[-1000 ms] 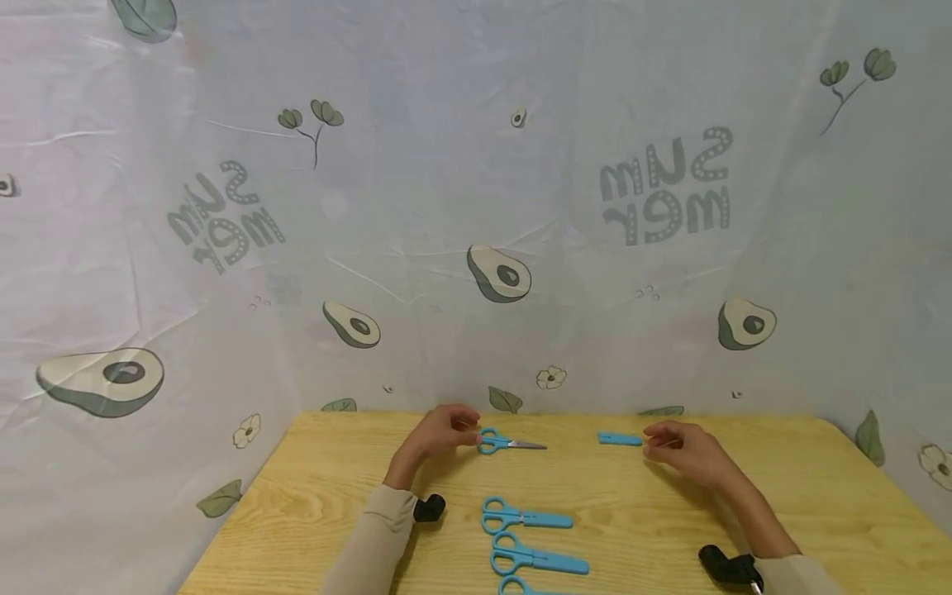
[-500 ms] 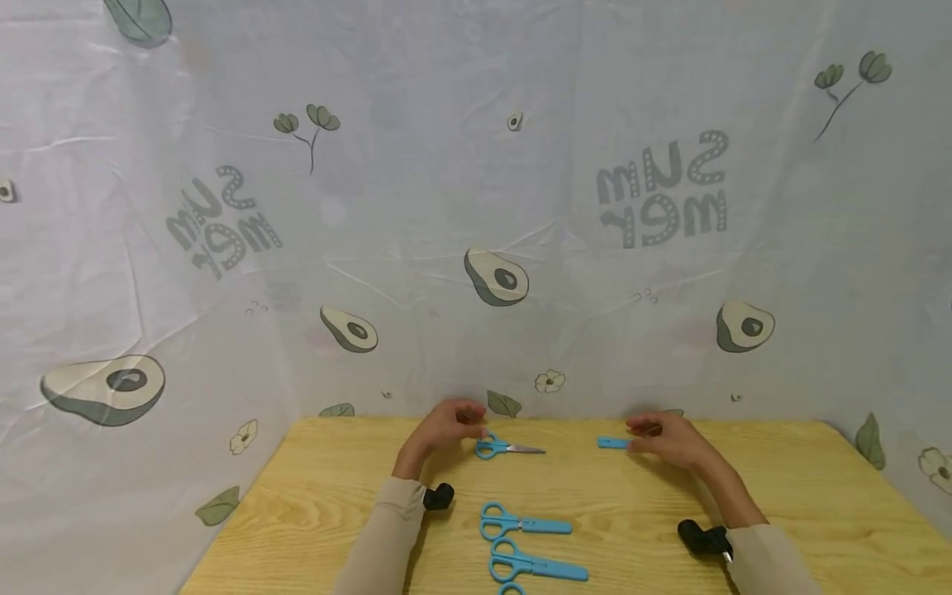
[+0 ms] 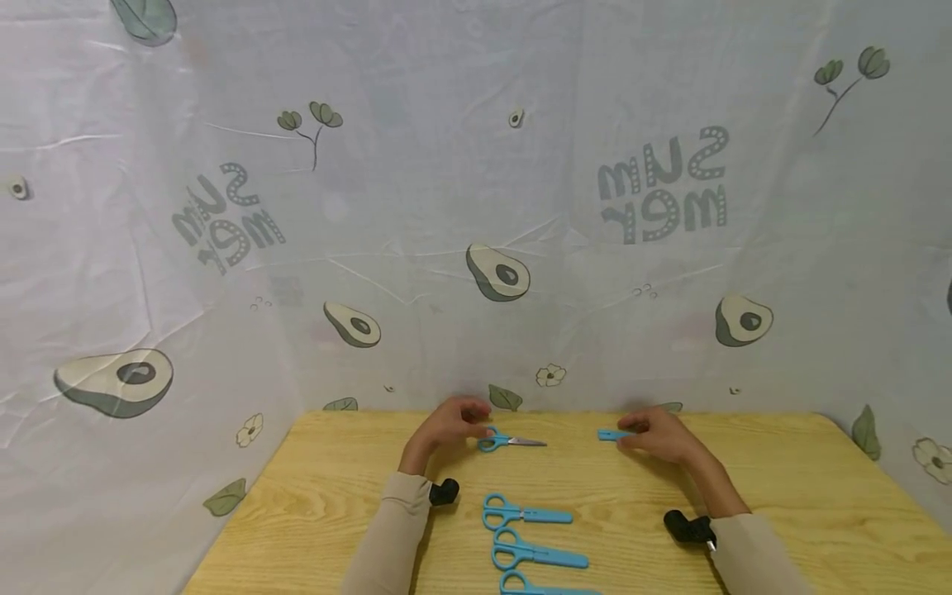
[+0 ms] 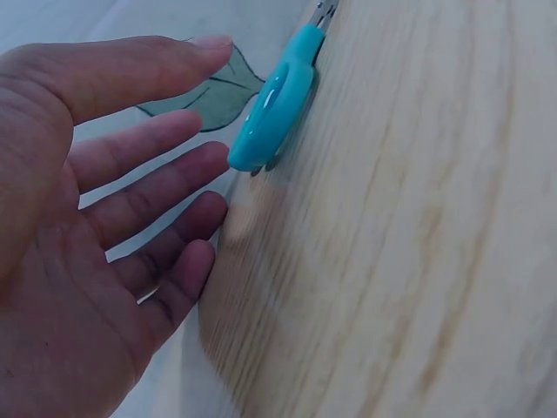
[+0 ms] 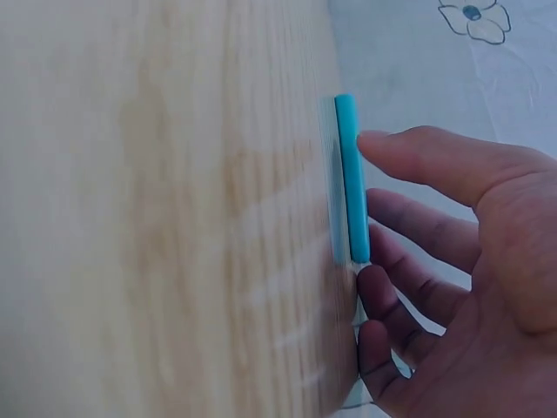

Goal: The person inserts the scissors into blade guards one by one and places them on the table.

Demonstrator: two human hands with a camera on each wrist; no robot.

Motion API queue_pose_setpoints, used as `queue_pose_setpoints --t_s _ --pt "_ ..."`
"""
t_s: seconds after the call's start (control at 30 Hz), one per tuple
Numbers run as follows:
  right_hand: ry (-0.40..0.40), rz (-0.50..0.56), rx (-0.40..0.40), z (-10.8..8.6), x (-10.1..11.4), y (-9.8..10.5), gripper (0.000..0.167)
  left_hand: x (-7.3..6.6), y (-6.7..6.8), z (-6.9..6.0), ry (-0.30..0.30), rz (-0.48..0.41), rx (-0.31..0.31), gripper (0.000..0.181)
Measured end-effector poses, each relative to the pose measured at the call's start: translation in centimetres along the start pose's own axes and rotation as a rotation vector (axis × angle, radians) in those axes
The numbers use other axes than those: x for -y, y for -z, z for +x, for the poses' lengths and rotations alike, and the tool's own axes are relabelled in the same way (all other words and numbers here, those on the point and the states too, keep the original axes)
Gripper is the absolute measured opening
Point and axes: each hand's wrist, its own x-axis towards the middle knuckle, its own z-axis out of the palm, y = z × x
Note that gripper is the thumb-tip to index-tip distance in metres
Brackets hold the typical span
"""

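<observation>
Bare-bladed scissors [image 3: 525, 442] with light blue handles lie near the table's far edge, blades pointing right. My left hand [image 3: 449, 420] hovers at their finger loops; in the left wrist view its fingers are spread beside the blue handle [image 4: 277, 109], not closed on it. To the right lies a blue blade cover [image 3: 608, 435], partly hidden by my right hand [image 3: 662, 434]. The right wrist view has the thumb close above the cover [image 5: 352, 183] and the other fingers loosely bent beyond it; whether the thumb touches it I cannot tell.
Nearer on the wooden table [image 3: 335, 496], covered blue scissors lie in a column: one pair [image 3: 546, 516] farthest, another [image 3: 550, 557] below, and a third [image 3: 528, 585] cut by the frame's bottom. A patterned curtain [image 3: 416, 207] hangs behind the table.
My right hand has moved left, from the cover's right end to over part of it. The left hand has shifted slightly right over the scissors' loops. Scissors and cover stay in place.
</observation>
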Motion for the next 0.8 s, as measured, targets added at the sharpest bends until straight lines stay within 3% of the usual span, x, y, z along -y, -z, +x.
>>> queue_pose_setpoints --t_s 0.27,0.8 --pt "0.076 -0.06 -0.021 0.1 0.0 -0.6 0.04 -0.3 -0.3 -0.5 -0.004 0.011 -0.005 0.044" --pt "0.078 -0.1 -0.065 0.0 0.8 -1.7 0.029 -0.4 -1.6 -0.1 -0.031 0.107 -0.01 0.044"
